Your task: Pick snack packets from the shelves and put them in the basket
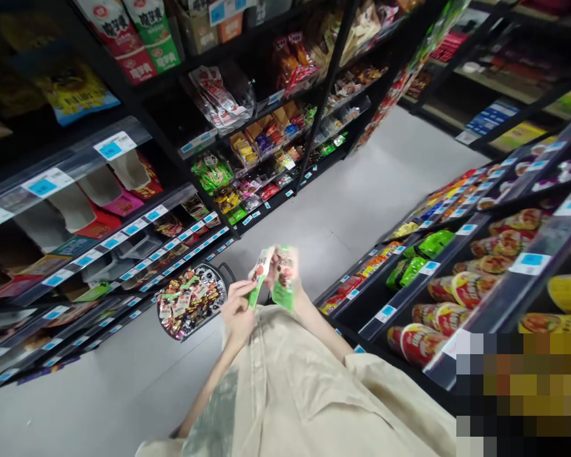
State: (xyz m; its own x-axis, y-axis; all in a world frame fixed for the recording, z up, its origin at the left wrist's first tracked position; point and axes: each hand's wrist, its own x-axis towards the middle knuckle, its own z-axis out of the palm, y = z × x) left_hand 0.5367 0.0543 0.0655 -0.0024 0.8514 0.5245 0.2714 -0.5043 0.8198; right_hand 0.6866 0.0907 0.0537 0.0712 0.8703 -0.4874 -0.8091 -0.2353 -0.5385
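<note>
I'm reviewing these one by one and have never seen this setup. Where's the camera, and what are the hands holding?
There's no robot here: one camera, worn on a person's head, looks forward and down. The bare left hand and right hand are the wearer's own. The left holds a green-and-white packet; the right, partly hidden, holds a blurred, similarly coloured packet. Below them is the wearer's beige shirt. A dark basket full of small packets sits on the grey floor, between shelves of packaged goods.
</note>
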